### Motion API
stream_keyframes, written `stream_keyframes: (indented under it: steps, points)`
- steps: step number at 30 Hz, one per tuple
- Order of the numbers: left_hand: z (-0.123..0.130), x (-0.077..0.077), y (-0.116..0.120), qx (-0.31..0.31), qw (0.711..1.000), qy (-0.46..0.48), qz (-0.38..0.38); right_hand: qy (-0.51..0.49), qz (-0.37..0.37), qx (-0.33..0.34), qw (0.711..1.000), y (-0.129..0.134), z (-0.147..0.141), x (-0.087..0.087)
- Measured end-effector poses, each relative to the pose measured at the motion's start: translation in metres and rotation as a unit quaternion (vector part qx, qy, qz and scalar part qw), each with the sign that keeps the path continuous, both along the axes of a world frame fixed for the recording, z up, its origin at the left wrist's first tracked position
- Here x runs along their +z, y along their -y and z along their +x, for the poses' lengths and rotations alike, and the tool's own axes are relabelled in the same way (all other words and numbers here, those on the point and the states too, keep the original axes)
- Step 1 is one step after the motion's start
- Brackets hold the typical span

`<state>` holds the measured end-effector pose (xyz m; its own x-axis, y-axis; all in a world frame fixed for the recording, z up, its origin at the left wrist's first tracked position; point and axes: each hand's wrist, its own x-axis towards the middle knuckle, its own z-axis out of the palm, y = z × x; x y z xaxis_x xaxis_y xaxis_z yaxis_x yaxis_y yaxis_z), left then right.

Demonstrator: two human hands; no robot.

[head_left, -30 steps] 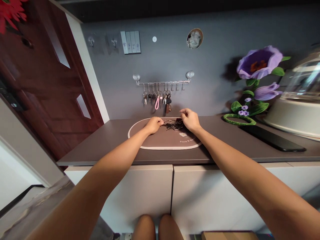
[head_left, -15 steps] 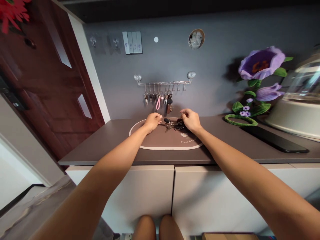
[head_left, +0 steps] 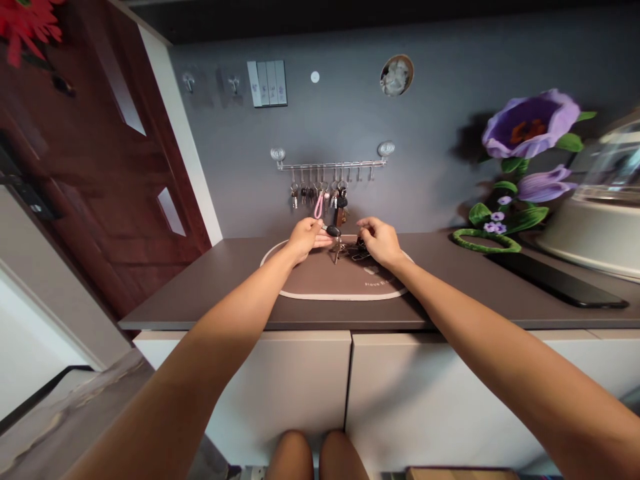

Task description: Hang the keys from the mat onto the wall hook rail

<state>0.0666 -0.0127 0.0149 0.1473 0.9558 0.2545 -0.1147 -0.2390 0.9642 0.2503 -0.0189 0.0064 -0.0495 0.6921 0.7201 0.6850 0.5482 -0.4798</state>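
Note:
My left hand pinches a bunch of keys by one key with a black head. Metal keys dangle from it, just over the brown mat with a pale rim. Across from it, my right hand has its fingers curled together beside a dark clump of keys on the mat. Whatever lies between those fingertips is hidden. Above both hands, a clear hook rail is fixed to the grey wall, with several hanging keys and a pink strap.
At right on the counter lie a black phone and a purple flower ornament with a green ring base. Beyond them stands a cream appliance with a transparent top. A dark red door is at left.
My left hand has lifted the black-headed key and its keys slightly up from the mat, and its fingers have extended. The right hand has stayed nearly in place.

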Motion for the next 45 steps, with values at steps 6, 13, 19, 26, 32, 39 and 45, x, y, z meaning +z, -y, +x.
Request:
stream_keyframes:
  steps: [6,13,19,26,32,39,45]
  points:
    - [0.001,0.005,0.006,-0.022,0.998,0.062,-0.001,0.019,0.014,0.037,0.999,0.007,-0.008,0.0]
    - [0.002,0.01,0.008,-0.033,0.993,0.109,-0.015,0.031,0.028,0.08,0.996,0.019,-0.016,0.003]
    - [0.003,0.012,0.009,-0.042,0.99,0.137,-0.006,0.052,0.044,0.108,0.992,0.02,-0.02,0.001]
    - [0.003,0.012,0.009,-0.056,0.987,0.153,-0.008,0.062,0.064,0.11,0.99,0.02,-0.021,0.001]
    - [0.002,0.011,0.008,-0.067,0.982,0.174,-0.01,0.057,0.089,0.086,0.991,0.018,-0.019,0.001]
    - [0.002,0.012,0.008,-0.05,0.982,0.18,-0.019,0.016,0.09,0.069,0.993,0.013,-0.017,0.002]
    - [0.003,0.006,0.005,-0.051,0.981,0.174,-0.072,-0.015,0.074,0.071,0.995,0.013,-0.016,0.005]
